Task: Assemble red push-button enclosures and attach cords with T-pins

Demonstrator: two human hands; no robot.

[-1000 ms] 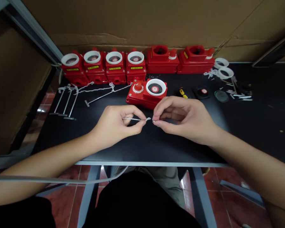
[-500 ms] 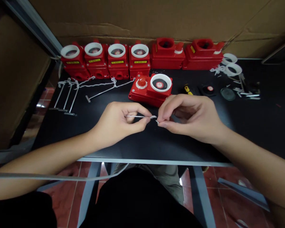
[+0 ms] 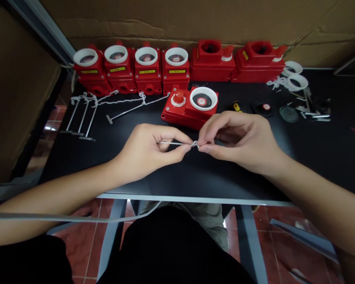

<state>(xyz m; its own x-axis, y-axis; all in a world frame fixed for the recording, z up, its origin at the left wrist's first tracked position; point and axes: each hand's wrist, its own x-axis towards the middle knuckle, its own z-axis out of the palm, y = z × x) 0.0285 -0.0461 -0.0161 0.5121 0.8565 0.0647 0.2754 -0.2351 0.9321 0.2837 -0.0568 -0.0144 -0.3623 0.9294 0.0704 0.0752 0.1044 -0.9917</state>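
Note:
A thin white string (image 3: pixel 174 142) runs from inside my left hand (image 3: pixel 156 146), whose thumb and forefinger pinch it. Just past those fingertips the string makes a small twisted loop, pinched on its other side by the thumb and fingers of my right hand (image 3: pixel 236 140). The two sets of fingertips are close together above the black table. Right behind my hands lies a red box (image 3: pixel 180 110) with a round white ring (image 3: pixel 204 98) and a red knob. My right fingers cover its near right corner.
Several red boxes (image 3: pixel 149 73) line the cardboard wall. Metal T-shaped rods (image 3: pixel 127 113) tied with white string lie at left. A yellow-black tool (image 3: pixel 236 107), a clear disc (image 3: pixel 288 114), white rings (image 3: pixel 297 82) and loose metal pins (image 3: pixel 316 115) lie at right.
My right fingertips have closed on the end of the string, and a small twisted loop now shows between both hands. The view has shifted slightly.

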